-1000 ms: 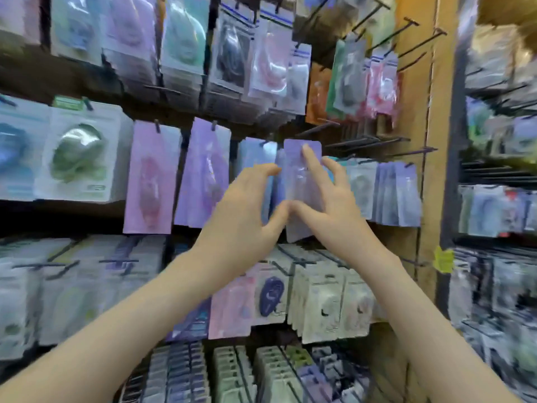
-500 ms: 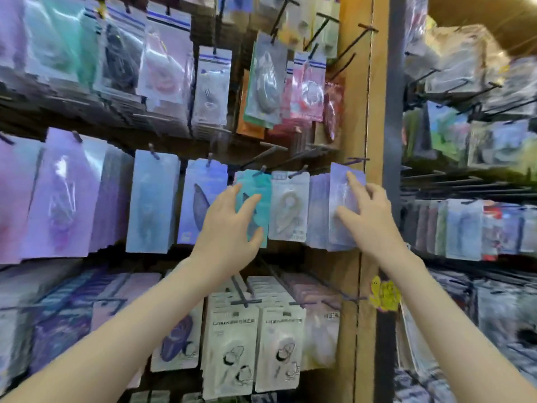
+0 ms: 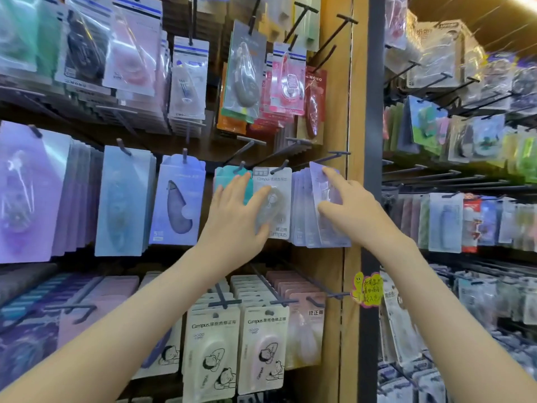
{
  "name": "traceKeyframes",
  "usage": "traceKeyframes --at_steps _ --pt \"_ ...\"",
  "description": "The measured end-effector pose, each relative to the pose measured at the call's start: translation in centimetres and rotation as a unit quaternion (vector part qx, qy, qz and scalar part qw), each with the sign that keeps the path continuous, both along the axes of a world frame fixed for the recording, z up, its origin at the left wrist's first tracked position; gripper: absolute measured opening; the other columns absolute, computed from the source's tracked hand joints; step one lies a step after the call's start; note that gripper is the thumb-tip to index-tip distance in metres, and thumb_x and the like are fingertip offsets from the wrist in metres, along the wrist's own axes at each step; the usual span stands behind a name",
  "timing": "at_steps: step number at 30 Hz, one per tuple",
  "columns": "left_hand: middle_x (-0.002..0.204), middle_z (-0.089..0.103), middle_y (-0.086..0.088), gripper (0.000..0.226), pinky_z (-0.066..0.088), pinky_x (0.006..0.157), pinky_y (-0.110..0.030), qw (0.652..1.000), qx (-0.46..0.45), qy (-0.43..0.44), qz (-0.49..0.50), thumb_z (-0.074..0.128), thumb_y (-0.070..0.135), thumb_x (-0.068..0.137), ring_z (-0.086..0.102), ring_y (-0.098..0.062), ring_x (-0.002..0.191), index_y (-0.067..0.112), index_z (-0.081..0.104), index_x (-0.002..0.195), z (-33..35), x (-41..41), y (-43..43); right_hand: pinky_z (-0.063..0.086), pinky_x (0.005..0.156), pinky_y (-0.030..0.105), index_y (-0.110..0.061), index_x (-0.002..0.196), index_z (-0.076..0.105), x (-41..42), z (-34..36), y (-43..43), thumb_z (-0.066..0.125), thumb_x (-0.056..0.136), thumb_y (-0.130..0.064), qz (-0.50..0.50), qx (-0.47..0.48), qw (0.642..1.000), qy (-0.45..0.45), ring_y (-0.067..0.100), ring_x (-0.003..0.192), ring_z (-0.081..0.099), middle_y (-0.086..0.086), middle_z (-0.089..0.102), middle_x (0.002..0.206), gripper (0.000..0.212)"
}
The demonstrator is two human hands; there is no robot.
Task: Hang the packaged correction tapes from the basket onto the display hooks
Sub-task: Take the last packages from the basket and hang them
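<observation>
My right hand point(image 3: 350, 210) holds a lavender packaged correction tape point(image 3: 325, 228) by its front, index finger stretched up to its top edge. The pack leans against a stack of like packs point(image 3: 300, 210) under a display hook point(image 3: 334, 155) at the right end of the middle row. Whether its hole sits on the hook I cannot tell. My left hand point(image 3: 234, 213) is spread flat, fingers on a teal pack point(image 3: 225, 175), thumb against a white Campus pack point(image 3: 274, 181) hanging beside it. The basket is out of view.
Rows of hanging packs fill the wall above, left and below. A wooden post point(image 3: 350, 257) with a yellow note point(image 3: 366, 289) edges this panel on the right. Beyond it another rack point(image 3: 465, 199) has long dark hooks sticking out.
The view swung right. My right hand carried the lavender pack from the middle of the row to the stack beside the wooden post. My left hand let go and moved onto the neighbouring packs.
</observation>
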State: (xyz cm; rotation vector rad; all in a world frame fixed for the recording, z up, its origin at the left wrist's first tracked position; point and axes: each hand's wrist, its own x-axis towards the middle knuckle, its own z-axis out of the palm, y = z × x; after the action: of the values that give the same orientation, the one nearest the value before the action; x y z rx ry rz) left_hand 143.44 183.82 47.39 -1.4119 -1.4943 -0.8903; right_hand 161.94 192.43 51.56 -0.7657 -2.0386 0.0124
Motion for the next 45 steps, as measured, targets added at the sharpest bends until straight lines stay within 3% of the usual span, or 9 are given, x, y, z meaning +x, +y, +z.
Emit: traceKeyframes --at_steps 3,9,15,22,27,32,37,45 --pt "0.154 0.023 -0.018 0.062 0.010 0.117 -0.046 1.000 -0.005 -0.003 0.000 0.058 0.031 0.091 0.015 -0.034 0.143 0.023 0.033 0.148 -0.1 -0.2 0.4 0.034 0.080 0.031 -0.040 0.148 0.020 0.3 0.5 -0.3 0.046 0.091 -0.028 -0.003 -0.001 1.000 -0.015 0.018 0.096 0.040 0.006 0.041 0.129 0.064" --pt "0.158 0.015 -0.015 0.062 0.000 0.117 -0.047 0.999 -0.040 0.022 0.006 0.053 0.030 0.093 0.007 -0.031 0.147 0.025 0.027 0.149 0.1 0.0 1.9 0.038 0.082 0.033 -0.038 0.150 0.018 0.0 1.9 -0.4 0.047 0.092 -0.026 -0.001 -0.023 0.999 -0.024 0.021 0.100 0.040 0.009 0.040 0.135 0.066" --pt "0.157 0.021 -0.011 0.068 0.002 0.118 -0.046 0.998 -0.044 0.034 -0.041 0.043 0.053 0.094 0.013 -0.025 0.146 0.021 0.024 0.151 0.1 3.0 4.3 0.034 0.085 0.030 -0.045 0.147 0.024 1.1 1.7 -0.5 0.050 0.089 -0.019 0.065 -0.084 0.994 0.003 0.027 0.131 0.039 0.006 0.035 0.151 0.068" --pt "0.160 0.006 -0.012 0.081 -0.001 0.117 -0.040 0.997 -0.026 -0.007 -0.076 0.052 0.036 0.092 0.002 -0.025 0.148 0.021 0.002 0.153 0.3 3.6 5.6 0.036 0.086 0.030 -0.039 0.150 0.022 1.2 1.9 0.0 0.055 0.089 -0.024 0.026 -0.022 0.999 -0.035 0.026 0.122 0.044 0.005 0.040 0.140 0.071" --pt "0.161 -0.008 -0.009 0.074 -0.007 0.116 -0.044 0.998 -0.042 0.016 -0.053 0.049 0.044 0.091 -0.008 -0.026 0.148 0.032 0.009 0.153 0.6 2.8 5.8 0.038 0.084 0.032 -0.038 0.151 0.014 0.2 1.8 0.4 0.051 0.090 -0.035 -0.014 0.010 0.998 -0.053 0.025 0.117 0.043 0.004 0.032 0.140 0.072" --pt "0.160 -0.013 -0.006 0.074 -0.011 0.116 -0.045 0.996 -0.065 0.015 -0.052 0.046 0.047 0.093 -0.013 -0.023 0.147 0.036 0.003 0.152 1.1 2.3 5.5 0.039 0.083 0.034 -0.039 0.150 0.020 0.6 2.7 0.3 0.049 0.091 -0.034 -0.032 -0.019 0.998 -0.043 0.029 0.117 0.044 0.011 0.040 0.138 0.066" --pt "0.160 -0.013 -0.004 0.075 -0.012 0.115 -0.046 0.995 -0.067 0.014 -0.071 0.046 0.046 0.093 -0.014 -0.022 0.147 0.038 0.000 0.151 1.1 1.9 5.5 0.047 0.094 0.041 -0.045 0.149 0.022 1.6 2.7 -0.6 0.048 0.090 -0.032 -0.012 -0.041 0.997 -0.070 0.029 0.118 0.045 0.010 0.041 0.142 0.065" --pt "0.161 0.004 -0.002 0.061 -0.016 0.113 -0.036 0.990 -0.021 -0.025 -0.140 0.041 0.032 0.099 -0.003 -0.018 0.148 0.029 0.011 0.152 1.2 2.6 5.6 0.046 0.088 0.043 -0.046 0.149 0.008 0.3 1.3 -0.1 0.044 0.091 -0.035 -0.031 0.020 0.996 -0.076 0.032 0.107 0.052 0.011 0.050 0.125 0.069"
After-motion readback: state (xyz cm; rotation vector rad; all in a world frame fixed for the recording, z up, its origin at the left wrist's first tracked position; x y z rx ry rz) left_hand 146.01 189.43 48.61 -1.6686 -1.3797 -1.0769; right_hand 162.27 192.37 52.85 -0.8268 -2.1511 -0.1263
